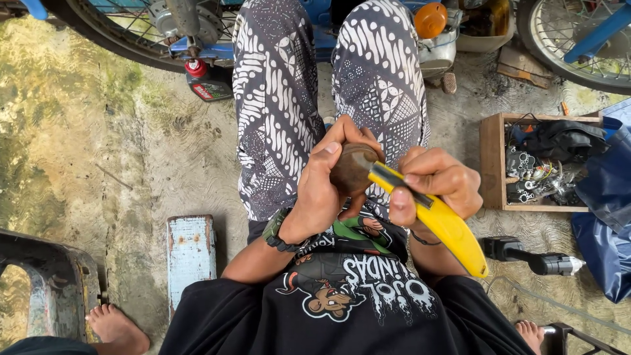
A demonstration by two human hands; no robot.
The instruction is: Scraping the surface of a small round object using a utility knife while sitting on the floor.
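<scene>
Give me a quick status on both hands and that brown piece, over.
Left hand gripping small brown round piece. Right hand holding yellow utility knife, front end against the piece. Nothing between hands and piece.

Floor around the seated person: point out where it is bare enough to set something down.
Bare concrete lies left of the patterned legs, between the oil bottle and the small blue bench. The right side is crowded: wooden parts box, blue tarp, black power tool.
</scene>
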